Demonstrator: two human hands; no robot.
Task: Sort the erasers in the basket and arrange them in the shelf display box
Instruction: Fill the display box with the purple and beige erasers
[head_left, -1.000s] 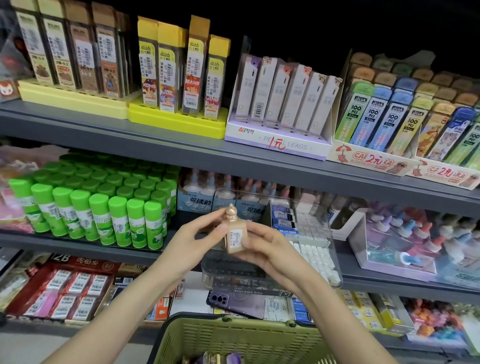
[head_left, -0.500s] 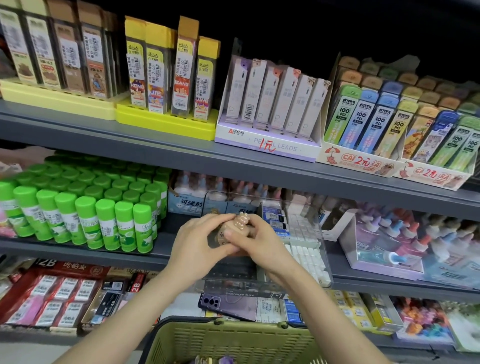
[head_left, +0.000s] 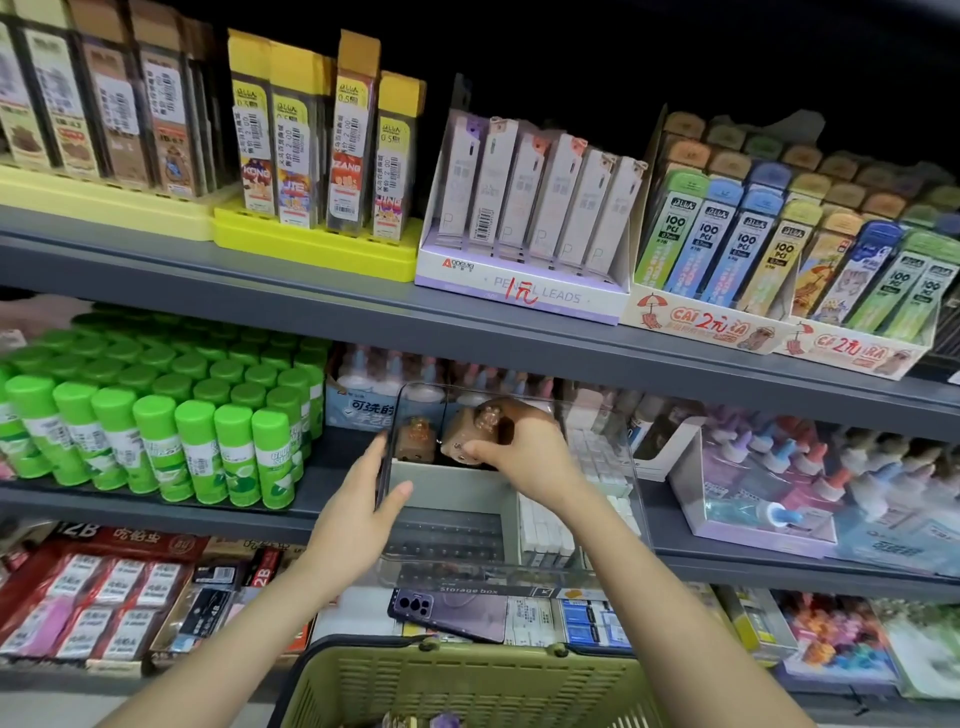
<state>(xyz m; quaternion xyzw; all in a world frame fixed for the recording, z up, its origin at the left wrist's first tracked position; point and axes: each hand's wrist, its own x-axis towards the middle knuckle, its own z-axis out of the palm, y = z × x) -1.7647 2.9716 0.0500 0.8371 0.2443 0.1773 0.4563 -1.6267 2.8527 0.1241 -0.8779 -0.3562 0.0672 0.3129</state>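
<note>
A clear plastic display box (head_left: 636, 499) sits on the middle shelf, with white erasers (head_left: 550, 530) stacked in its right compartment. My right hand (head_left: 524, 457) reaches inside the box and grips a brown bear-topped eraser (head_left: 475, 428) at the back of the left compartment. Another brown eraser (head_left: 414, 439) stands just left of it. My left hand (head_left: 358, 512) holds the box's left wall, thumb inside and fingers outside. The green basket (head_left: 467, 686) is at the bottom, with a few erasers just showing at the frame's lower edge.
Green glue sticks (head_left: 156, 415) crowd the shelf left of the box. A purple phone (head_left: 447, 613) lies on the lower shelf under the box. Pencil lead boxes (head_left: 524, 218) line the upper shelf. A tray of bottles (head_left: 779, 483) stands to the right.
The brown eraser was held upright by both hands in front of the box. My right hand has carried it into the box's back left, and my left hand has moved to the box wall.
</note>
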